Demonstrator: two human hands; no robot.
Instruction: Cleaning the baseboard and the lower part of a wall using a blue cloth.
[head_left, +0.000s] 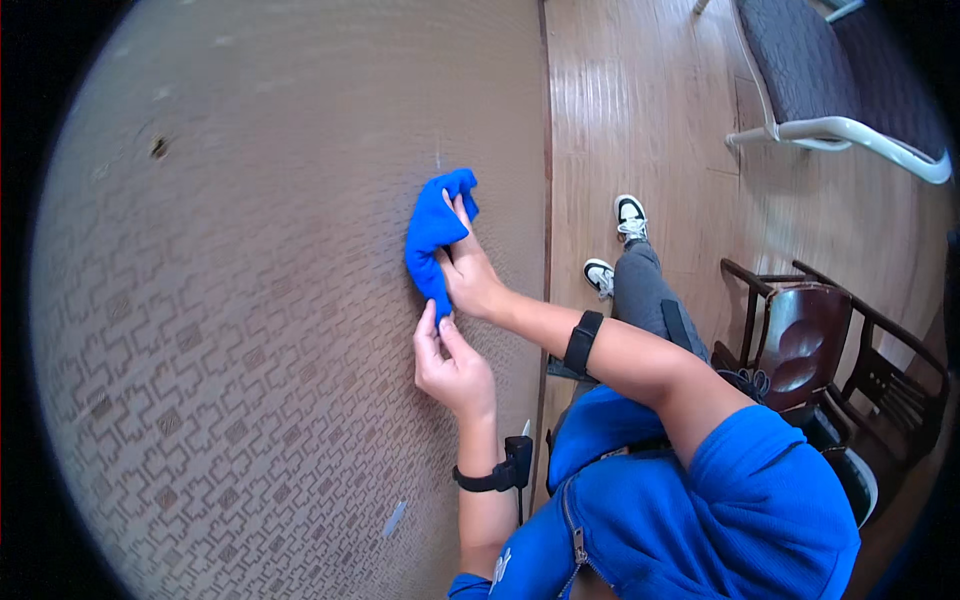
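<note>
A bright blue piece of folded cloth (433, 232) is held over the tan patterned table covering (300, 300). My left hand (456, 367) pinches its lower end between thumb and fingertips. Higher up, my right hand (471, 274) grips the same cloth, with part of its fingers hidden in the folds. One corner of the fabric hangs over the right hand's fingers. Whether the cloth rests on the surface or is just above it, I cannot tell.
The table's edge (546, 225) runs beside my legs. A dark hole (158, 146) marks the covering, and a pale strip (394, 519) lies nearer me. On the wooden floor (675, 150) stand a dark wooden chair (806, 337) and a white-framed cushioned chair (795, 67).
</note>
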